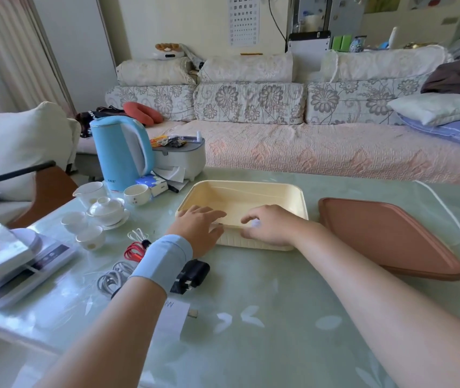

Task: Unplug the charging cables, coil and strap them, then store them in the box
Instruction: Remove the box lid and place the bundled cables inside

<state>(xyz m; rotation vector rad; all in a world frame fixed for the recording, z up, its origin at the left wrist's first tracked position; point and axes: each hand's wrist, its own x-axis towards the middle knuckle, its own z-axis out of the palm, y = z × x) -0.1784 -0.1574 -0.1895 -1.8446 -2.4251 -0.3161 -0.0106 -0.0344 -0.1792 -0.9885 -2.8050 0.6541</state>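
A cream box (pixel 276 191) stands open and looks empty on the glass table. My left hand (pixel 199 225) rests on the box's near left rim with its fingers spread. My right hand (pixel 268 225) grips the near rim, thumb outside the wall. Left of the box lie a coiled white cable (pixel 138 235), a coiled red cable (pixel 133 252) and a grey-white coiled cable (pixel 114 278). A black charger plug (pixel 192 275) sits behind my left wrist, which wears a light blue band. A white adapter (pixel 175 315) lies nearer to me.
The brown box lid (pixel 391 239) lies right of the box. A blue kettle (pixel 121 152), a white tea set (pixel 105 211) and a kitchen scale (pixel 19 261) crowd the table's left side. A long sofa runs behind the table.
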